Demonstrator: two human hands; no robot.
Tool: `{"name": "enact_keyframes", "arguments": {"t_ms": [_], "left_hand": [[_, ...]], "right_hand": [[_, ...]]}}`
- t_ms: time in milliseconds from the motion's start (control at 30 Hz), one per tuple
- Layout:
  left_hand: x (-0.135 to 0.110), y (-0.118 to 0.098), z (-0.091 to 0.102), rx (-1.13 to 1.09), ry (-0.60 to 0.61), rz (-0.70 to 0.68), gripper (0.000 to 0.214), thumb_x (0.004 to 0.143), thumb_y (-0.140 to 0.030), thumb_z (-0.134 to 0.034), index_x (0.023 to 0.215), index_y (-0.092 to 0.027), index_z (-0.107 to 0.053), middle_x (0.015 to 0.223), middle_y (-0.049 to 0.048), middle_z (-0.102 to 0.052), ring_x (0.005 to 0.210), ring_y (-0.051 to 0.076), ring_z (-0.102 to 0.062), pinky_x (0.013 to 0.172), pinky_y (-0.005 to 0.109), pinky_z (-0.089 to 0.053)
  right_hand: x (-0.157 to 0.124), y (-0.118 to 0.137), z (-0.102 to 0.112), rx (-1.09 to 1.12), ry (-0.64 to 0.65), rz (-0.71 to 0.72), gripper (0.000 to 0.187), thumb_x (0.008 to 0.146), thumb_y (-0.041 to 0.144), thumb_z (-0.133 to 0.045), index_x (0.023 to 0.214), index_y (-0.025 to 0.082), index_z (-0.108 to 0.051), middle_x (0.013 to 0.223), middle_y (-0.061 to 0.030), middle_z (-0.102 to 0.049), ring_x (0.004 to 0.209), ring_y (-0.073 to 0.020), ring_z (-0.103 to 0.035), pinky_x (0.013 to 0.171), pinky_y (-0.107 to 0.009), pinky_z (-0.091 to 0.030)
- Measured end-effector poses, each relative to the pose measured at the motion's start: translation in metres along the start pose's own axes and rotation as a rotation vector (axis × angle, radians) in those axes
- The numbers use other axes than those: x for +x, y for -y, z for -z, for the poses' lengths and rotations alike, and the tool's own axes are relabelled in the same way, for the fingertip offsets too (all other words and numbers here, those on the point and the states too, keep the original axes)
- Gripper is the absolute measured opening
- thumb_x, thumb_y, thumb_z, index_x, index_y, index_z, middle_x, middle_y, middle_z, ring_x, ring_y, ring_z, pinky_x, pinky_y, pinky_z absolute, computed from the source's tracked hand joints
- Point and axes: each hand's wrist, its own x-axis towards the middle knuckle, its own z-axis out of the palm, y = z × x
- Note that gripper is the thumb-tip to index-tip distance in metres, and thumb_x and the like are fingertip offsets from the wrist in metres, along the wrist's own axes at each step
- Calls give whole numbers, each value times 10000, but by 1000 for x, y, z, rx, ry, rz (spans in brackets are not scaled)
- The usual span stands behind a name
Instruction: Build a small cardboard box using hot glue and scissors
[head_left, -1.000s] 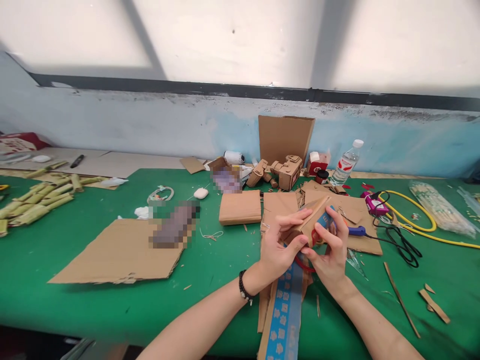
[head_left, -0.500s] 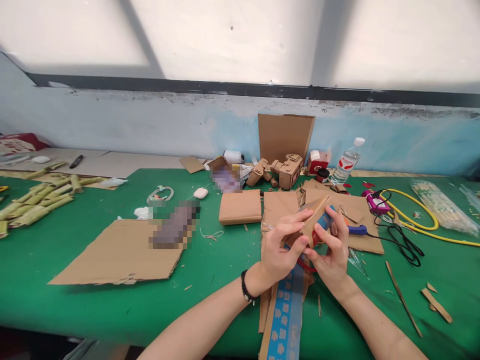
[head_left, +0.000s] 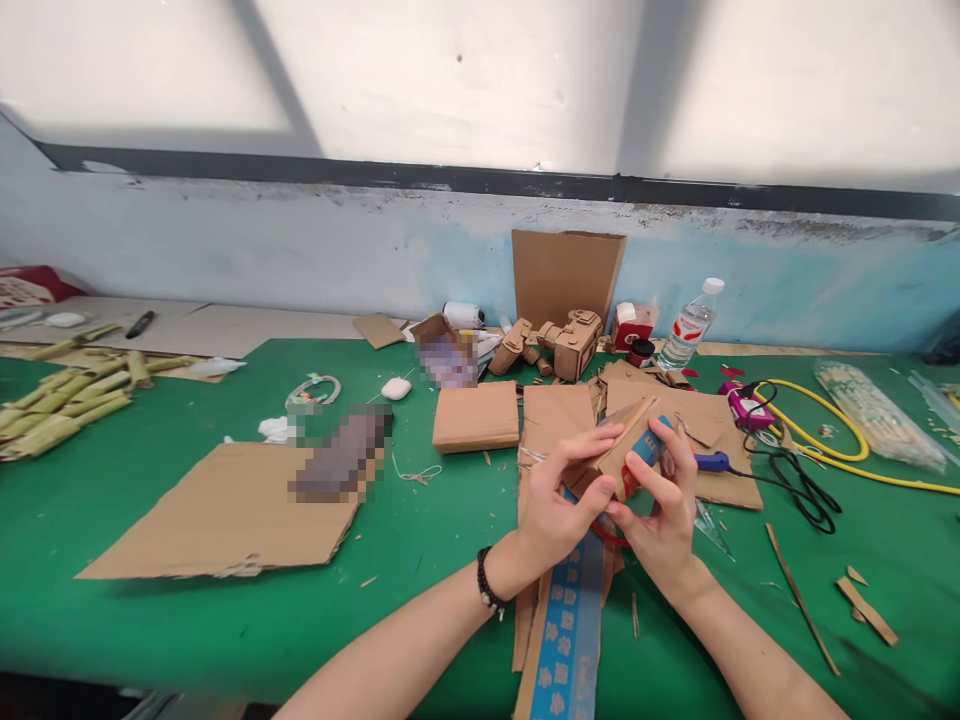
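Between my two hands, tilted above the table, is a small cardboard piece (head_left: 624, 462) with blue and red print on one face. My left hand (head_left: 564, 492), with a dark bead bracelet at the wrist, grips its left side between thumb and fingers. My right hand (head_left: 664, 495) pinches its printed right side. Beneath them lies a long cardboard strip (head_left: 566, 630) printed in blue. A flat cardboard box (head_left: 477, 417) sits left of my hands. A blue-handled tool (head_left: 712, 461) with a black cord rests just to the right; its tip is hidden.
Cardboard camera models (head_left: 574, 344) and a water bottle (head_left: 688, 325) stand at the back. A large cardboard sheet (head_left: 225, 515) lies left, near plant stalks (head_left: 71, 395). A yellow cable (head_left: 855, 420), black cord (head_left: 814, 490) and bag of sticks (head_left: 877, 415) occupy the right.
Both hands keep their hold on the cardboard piece, with hardly any movement. The whole view has shifted slightly, so the table things appear a little further left.
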Motion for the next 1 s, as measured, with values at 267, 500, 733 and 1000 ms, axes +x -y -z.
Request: {"name": "enact_keyframes", "arguments": {"t_ms": [267, 500, 733, 1000], "left_hand": [[0, 0, -1, 3, 8, -5, 338, 1121, -355, -743, 1435, -236, -711, 1563, 175, -770, 1521, 320, -724, 1291, 566, -604], [4, -1, -3, 73, 42, 39, 563, 1053, -332, -826, 1564, -273, -599, 1673, 168, -669, 1649, 343, -593, 1382, 587, -502], [3, 6, -1, 258, -30, 47, 697, 991, -267, -861, 1589, -289, -505, 1683, 164, -597, 1618, 334, -591, 1378, 571, -487], [42, 0, 48, 251, -144, 172, 576, 978, -400, -901, 1429, -243, -580, 1526, 160, -716, 1437, 305, -715, 1255, 497, -576]], "right_hand": [[3, -2, 1, -28, 5, 41, 565, 1078, 392, -780, 1599, 443, -570, 1815, -100, -432, 1676, -402, -492, 1332, -828, -419], [6, 4, -3, -72, -17, -134, 701, 984, 331, -893, 1601, 404, -570, 1811, -128, -435, 1684, -446, -469, 1312, -798, -467], [7, 8, 0, -62, 113, -147, 792, 1006, 342, -861, 1709, 372, -497, 1946, -142, -199, 1790, -453, -321, 1368, -753, -440], [24, -37, 22, 124, 71, -561, 470, 1150, 532, -645, 1538, 268, -629, 1409, -149, -803, 1196, -298, -836, 1010, -478, -692]]}}
